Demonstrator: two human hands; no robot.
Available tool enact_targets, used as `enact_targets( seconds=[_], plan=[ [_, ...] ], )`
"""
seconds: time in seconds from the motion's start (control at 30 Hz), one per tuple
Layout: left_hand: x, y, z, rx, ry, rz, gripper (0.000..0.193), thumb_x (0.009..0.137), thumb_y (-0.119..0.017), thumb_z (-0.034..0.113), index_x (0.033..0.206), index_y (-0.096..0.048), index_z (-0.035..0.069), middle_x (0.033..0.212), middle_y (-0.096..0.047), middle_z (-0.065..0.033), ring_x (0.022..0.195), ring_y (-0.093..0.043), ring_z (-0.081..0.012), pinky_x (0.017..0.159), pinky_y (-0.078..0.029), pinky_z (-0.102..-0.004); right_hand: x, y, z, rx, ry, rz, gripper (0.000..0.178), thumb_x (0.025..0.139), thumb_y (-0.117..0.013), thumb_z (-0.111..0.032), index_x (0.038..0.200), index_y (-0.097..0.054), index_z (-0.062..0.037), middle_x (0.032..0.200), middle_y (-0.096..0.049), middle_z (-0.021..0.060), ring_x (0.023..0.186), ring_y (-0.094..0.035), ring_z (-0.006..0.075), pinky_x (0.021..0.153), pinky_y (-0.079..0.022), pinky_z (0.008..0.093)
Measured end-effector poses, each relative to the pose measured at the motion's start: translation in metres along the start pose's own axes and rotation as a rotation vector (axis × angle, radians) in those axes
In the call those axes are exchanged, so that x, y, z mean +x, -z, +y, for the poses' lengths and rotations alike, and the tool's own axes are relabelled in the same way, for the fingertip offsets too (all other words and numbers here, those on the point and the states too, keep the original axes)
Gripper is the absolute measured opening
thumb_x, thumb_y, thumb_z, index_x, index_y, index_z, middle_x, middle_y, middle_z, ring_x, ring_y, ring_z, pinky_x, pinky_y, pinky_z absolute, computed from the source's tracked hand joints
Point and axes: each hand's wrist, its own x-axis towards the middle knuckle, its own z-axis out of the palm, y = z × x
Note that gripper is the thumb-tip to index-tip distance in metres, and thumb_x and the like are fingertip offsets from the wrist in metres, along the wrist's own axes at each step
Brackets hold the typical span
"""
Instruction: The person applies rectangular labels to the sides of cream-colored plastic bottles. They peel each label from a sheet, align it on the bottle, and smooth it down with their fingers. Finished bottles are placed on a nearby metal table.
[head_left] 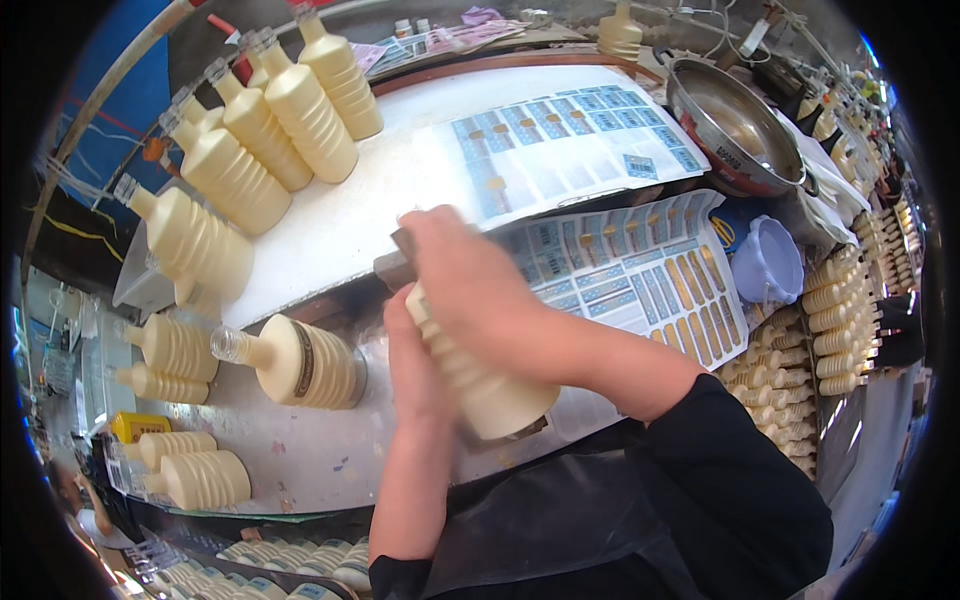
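A cream ribbed bottle [493, 392] lies tilted between my hands, its base toward me and its neck hidden behind the fingers. My left hand [408, 345] is closed around its side near the shoulder. Across the top of the bottle reaches my right hand [465, 275], smeared by motion, so its finger pose is unclear. Something small and brownish shows by the right fingertips, too blurred to name. Left of my hands stands another cream bottle [325, 368] with a dark brown band [305, 362] around its shoulder and a clear threaded neck.
A sheet of blue and gold labels [640, 285] hangs over the ledge at right; another label sheet [560, 140] lies on the white board [410, 125]. Several cream bottles [240, 125] crowd the far left. A metal pan [735, 120] and lilac bucket [768, 262] stand right.
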Motion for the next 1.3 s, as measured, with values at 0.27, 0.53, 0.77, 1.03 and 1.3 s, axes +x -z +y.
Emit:
enact_targets(
  seconds=[0.27,0.53,0.77,1.03,1.3],
  plan=[
    [0.009,0.009,-0.013,0.111,-0.091,-0.044,0.04,0.114,-0.04,0.03,0.141,-0.048,0.003,0.133,-0.06,-0.0133,0.12,-0.061,-0.0232,0.104,-0.051,-0.04,-0.035,0.011,0.087,0.325,-0.228,0.199,0.039,0.102,-0.051,-0.011,0.14,-0.046,-0.0029,0.131,-0.06,0.0208,0.119,-0.061,0.0366,0.102,-0.047,0.0424],
    [0.002,0.03,-0.02,0.029,-0.103,0.021,0.034,0.113,-0.041,0.022,0.14,-0.045,0.002,0.132,-0.06,-0.0136,0.121,-0.06,-0.0227,0.106,-0.049,-0.0396,-0.035,0.092,0.139,0.63,-0.603,0.182,0.018,0.095,-0.064,-0.009,0.107,-0.075,-0.0021,0.098,-0.072,0.0016,0.092,-0.064,0.0115,0.082,-0.051,0.0259],
    [-0.041,0.034,-0.026,0.408,-0.132,-0.069,0.071,0.096,-0.059,0.012,0.157,-0.023,0.001,0.152,-0.04,-0.0189,0.138,-0.046,-0.0275,0.117,-0.038,-0.0416,-0.042,0.148,0.198,-0.639,-0.08,0.325,0.027,0.087,-0.061,-0.009,0.111,-0.073,-0.0054,0.116,-0.072,0.014,0.093,-0.072,0.034,0.083,-0.057,0.044],
    [-0.079,0.047,-0.041,0.797,-0.247,-0.161,0.121,0.065,-0.089,0.015,0.159,-0.015,-0.002,0.155,-0.033,-0.0245,0.146,-0.036,-0.0377,0.122,-0.032,-0.0462,-0.064,0.165,0.215,-0.804,0.107,0.18,0.016,0.092,-0.066,-0.014,0.104,-0.074,-0.0083,0.099,-0.076,0.0109,0.083,-0.073,0.0331,0.074,-0.059,0.0418],
    [-0.07,0.074,-0.07,1.183,-0.749,-0.072,0.108,0.069,-0.093,0.022,0.156,-0.032,0.0,0.154,-0.038,-0.0244,0.143,-0.04,-0.0414,0.116,-0.04,-0.047,-0.093,0.111,0.073,0.226,-0.528,-0.269,0.021,0.087,-0.072,-0.016,0.098,-0.079,0.0014,0.086,-0.078,0.0123,0.074,-0.073,0.014,0.069,-0.056,0.0299]
  ],
)
